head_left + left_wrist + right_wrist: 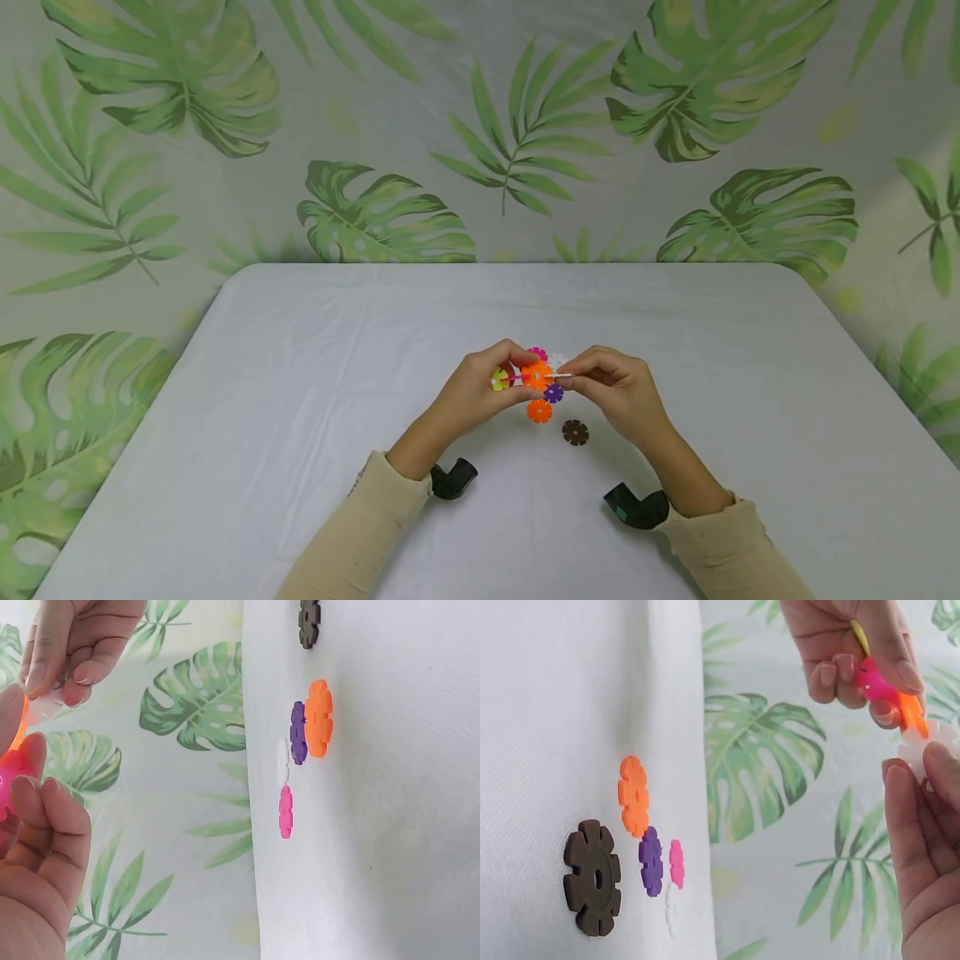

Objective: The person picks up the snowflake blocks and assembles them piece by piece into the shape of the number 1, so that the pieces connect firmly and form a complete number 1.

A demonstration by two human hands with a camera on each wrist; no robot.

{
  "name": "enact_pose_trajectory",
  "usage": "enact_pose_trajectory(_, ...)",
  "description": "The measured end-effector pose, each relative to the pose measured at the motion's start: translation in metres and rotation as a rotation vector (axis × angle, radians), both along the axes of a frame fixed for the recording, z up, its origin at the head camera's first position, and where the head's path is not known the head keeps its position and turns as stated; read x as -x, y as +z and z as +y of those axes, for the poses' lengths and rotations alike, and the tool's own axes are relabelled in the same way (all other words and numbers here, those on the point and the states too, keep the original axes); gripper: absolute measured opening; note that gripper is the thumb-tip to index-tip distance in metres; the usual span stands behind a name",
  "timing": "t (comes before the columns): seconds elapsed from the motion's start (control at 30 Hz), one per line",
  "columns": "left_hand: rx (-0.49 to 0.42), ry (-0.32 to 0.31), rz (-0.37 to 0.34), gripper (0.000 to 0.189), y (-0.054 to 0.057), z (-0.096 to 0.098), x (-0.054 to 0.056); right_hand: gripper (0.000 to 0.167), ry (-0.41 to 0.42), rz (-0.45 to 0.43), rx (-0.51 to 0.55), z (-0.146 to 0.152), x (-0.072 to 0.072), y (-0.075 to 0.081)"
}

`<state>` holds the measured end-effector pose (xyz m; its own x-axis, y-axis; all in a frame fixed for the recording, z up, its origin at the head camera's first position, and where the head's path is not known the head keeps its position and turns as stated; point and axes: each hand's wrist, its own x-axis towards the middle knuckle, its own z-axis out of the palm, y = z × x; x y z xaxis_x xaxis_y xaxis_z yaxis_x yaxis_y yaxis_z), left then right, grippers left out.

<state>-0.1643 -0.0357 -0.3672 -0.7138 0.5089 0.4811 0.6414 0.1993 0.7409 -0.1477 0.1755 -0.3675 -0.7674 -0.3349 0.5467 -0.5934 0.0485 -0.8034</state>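
Above the table, my left hand (pixel 480 383) grips a short chain of notched plastic flower discs. An orange disc (pixel 537 375) faces the head camera, joined to a pink disc (pixel 874 681), with a yellow disc (pixel 498 381) at the left end. Between its thumb and fingers, my right hand (pixel 621 390) pinches a white disc (pixel 913 752). That white disc meets the orange one edge to edge; how deep the slots sit in each other I cannot tell. Part of the chain is hidden behind the left fingers.
Loose discs lie on the white-covered table (pixel 300 375) under the hands: brown (pixel 575 432), orange (pixel 539 412), purple (pixel 553 393), pink (pixel 676 864) and white (pixel 670 910). Black devices (pixel 454 479) sit at both wrists. Behind the table hangs a leaf-patterned cloth (pixel 525 125).
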Motion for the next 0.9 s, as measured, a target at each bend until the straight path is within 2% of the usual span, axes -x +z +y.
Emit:
enact_pose_trajectory(0.33, -0.006, 0.004, -0.004, 0.031, -0.0022, 0.0001, 0.0004, 0.016, 0.021, -0.006, 0.010, -0.0007, 0.0005, -0.0010)
enact_pose_trajectory(0.53, -0.021, 0.001, -0.022, 0.034, -0.0029, -0.0005, 0.0008, 0.017, -0.005, 0.007, -0.010, -0.0019, -0.0005, 0.0005)
enact_pose_trajectory(0.9, -0.037, 0.017, 0.058, 0.037, -0.0034, -0.0029, 0.0038, 0.019, -0.002, -0.032, -0.015, -0.0014, -0.0006, -0.0009)
